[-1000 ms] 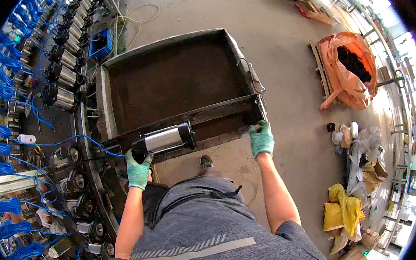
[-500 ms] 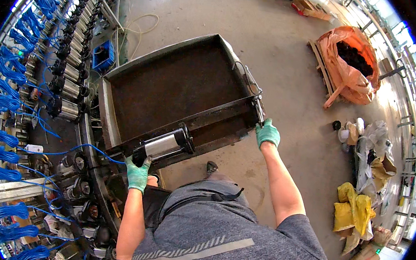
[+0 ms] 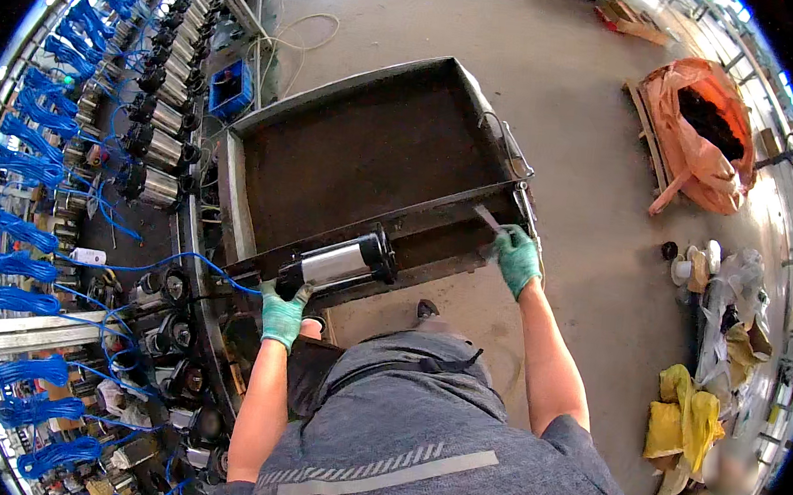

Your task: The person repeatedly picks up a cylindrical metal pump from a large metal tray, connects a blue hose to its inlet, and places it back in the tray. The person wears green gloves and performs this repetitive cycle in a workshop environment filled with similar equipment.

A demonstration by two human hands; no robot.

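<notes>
A submersible pump with a shiny steel barrel and black ends lies across the near ledge of a dark metal tray. My left hand, in a green glove, grips its left end, the thumb up against the black cap. A blue cable runs leftward from that end. Over the tray's right near corner, my gloved right hand is closed round a slim, flat, light-grey metal tool. Motion smears the tool, so its exact kind does not show.
On the left, a long rack bears rows of similar pumps and coiled blue cables. Behind the tray's left corner stands a blue crate. An orange sack sits on a pallet at right, with yellow bags nearer.
My right hand has drawn away from the tray's right edge, bringing the slim metal tool inward over the tray. The left hand stays on the pump. The whole view has shifted slightly.
</notes>
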